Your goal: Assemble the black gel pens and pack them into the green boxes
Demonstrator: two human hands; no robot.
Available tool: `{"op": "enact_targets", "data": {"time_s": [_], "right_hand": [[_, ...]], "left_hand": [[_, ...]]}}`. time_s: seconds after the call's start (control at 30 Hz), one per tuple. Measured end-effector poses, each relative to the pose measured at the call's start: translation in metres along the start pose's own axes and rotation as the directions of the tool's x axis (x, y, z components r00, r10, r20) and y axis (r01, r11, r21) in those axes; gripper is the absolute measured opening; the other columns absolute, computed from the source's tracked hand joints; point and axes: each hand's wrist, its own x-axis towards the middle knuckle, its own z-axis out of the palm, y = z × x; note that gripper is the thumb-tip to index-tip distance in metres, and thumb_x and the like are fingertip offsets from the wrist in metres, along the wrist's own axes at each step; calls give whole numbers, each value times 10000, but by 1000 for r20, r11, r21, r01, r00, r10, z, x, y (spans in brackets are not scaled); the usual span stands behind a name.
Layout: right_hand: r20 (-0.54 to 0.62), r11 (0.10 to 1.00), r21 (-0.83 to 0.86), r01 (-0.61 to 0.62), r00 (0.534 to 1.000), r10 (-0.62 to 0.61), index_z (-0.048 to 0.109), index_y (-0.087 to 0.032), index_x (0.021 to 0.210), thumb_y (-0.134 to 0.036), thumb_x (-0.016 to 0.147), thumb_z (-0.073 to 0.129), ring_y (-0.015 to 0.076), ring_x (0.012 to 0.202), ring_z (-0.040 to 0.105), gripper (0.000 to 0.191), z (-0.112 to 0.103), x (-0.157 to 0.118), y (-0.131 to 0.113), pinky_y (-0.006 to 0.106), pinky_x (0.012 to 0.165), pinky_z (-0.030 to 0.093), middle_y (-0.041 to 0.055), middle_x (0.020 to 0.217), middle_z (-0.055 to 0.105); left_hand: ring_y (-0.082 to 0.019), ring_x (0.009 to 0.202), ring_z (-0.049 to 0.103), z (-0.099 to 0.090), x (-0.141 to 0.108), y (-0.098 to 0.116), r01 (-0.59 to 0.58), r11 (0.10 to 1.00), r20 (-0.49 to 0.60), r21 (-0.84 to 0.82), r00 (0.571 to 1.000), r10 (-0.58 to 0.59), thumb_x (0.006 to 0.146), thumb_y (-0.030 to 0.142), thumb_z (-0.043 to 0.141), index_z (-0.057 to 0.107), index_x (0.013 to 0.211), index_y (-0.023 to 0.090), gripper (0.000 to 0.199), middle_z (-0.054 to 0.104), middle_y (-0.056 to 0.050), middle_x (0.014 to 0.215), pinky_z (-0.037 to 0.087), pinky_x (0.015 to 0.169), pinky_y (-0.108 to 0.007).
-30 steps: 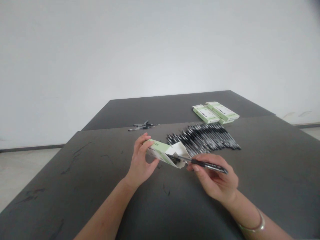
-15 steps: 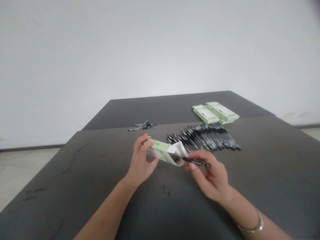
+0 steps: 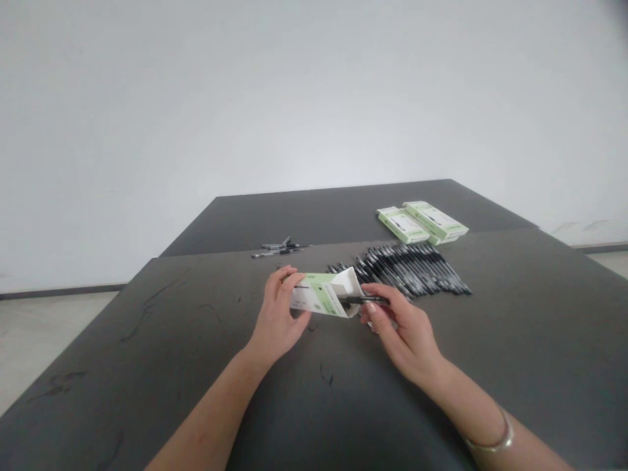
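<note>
A green and white pen box is gripped by its left end in my left hand, raised a little over the dark table. Its right end is open, with white flaps spread out. My right hand pinches a black pen between thumb and fingers; the pen's front part is inside the box opening. Just behind my right hand, a wide row of black and clear pens lies side by side on the table.
Several green and white boxes lie stacked on the table at the back right. A few loose pens lie behind my left hand. A pale wall stands beyond the table.
My right hand has moved left and slightly up, and the pen has slid further into the box. The box has turned to lie more level, with its printed front showing more.
</note>
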Motion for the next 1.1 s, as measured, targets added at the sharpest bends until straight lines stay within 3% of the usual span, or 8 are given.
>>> {"op": "enact_targets", "data": {"time_s": [0.17,0.37,0.57,0.73,0.8,0.9,1.0,1.1], "right_hand": [[63,998,-54,-15,998,19,493,-197,1262,-257,984,400,153,747,665,299,2,4,2,259,671,537,46,875,670],[8,1000,-25,-7,1000,8,545,-204,1066,-237,956,468,126,665,634,139,2,2,0,233,628,505,19,804,662],[-130,994,-101,44,990,-57,584,-211,996,-195,919,506,115,607,599,111,-1,-1,-2,226,595,461,-8,740,641],[-215,993,-93,-78,975,57,615,-207,971,-240,922,504,124,613,574,126,-5,6,4,232,576,447,5,777,645],[-166,983,-144,-113,982,88,642,-202,949,-244,915,505,136,643,580,148,-5,11,10,245,593,448,21,816,653],[-1,948,-298,-112,993,117,681,-198,907,-235,892,520,159,697,602,167,-3,16,21,272,652,452,39,844,656],[125,877,-470,-98,976,177,697,-199,907,-261,889,533,186,773,628,176,3,15,29,287,701,445,51,879,663],[174,803,-588,-91,956,235,689,-200,923,-305,889,550,202,805,637,177,8,12,32,288,687,432,54,902,668]], "left_hand": [[-275,1301,396,0,-2,1,33,999,54,30,998,-34,700,21,601,382,1287,238,664,404,-119,1332,352,1106,-477],[-273,1297,394,1,-1,0,57,998,65,29,996,-59,699,29,605,382,1291,239,667,401,-116,1336,350,1108,-465],[-269,1297,392,0,-1,1,61,998,54,-1,997,-61,693,34,608,368,1300,241,685,402,-116,1336,345,1109,-460],[-272,1277,406,-1,-1,3,138,990,53,41,989,-140,699,52,612,372,1315,247,689,407,-108,1326,366,1087,-456],[-280,1261,414,-1,-1,2,161,984,41,72,986,-164,699,68,623,373,1319,245,691,415,-109,1315,372,1078,-462],[-287,1248,423,0,0,2,170,981,11,97,985,-172,694,79,633,374,1319,237,695,431,-110,1293,364,1080,-471],[-286,1224,443,0,2,3,183,978,-18,99,983,-183,688,77,635,382,1311,237,691,443,-110,1273,375,1068,-469],[-288,1209,456,0,4,6,201,974,-30,101,980,-199,687,78,633,391,1303,242,682,448,-109,1264,386,1054,-474]]}}
